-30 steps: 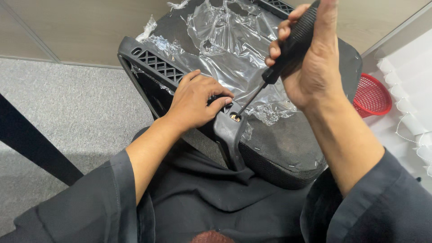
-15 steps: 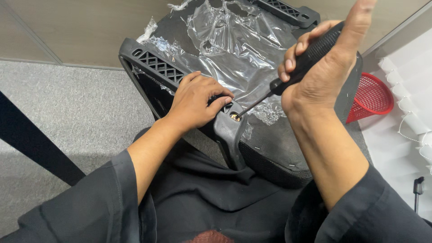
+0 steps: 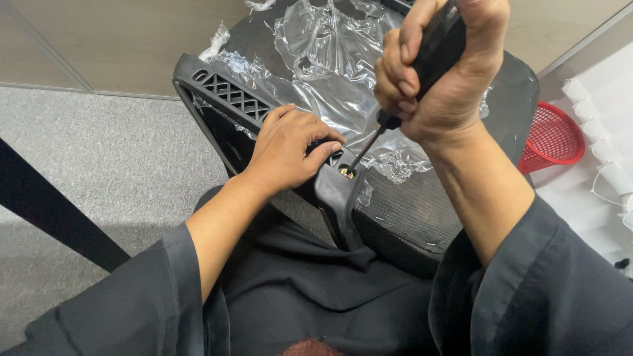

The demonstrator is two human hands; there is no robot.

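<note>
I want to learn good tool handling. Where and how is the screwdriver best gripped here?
Probably by the thick black handle of the screwdriver, fist wrapped round it from above, as the right hand does. The thin shaft slants down-left to the screw in the armrest bracket, so the handle is the top end. The left hand steadies the bracket.

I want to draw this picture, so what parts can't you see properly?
Head view only:
- Screwdriver handle: mostly covered by the right hand, and its top is cut off by the upper edge.
- Screw: too small to tell its head type.
- Armrest bracket: partly under the left hand.
- Red basket: partly behind the chair seat.
</note>
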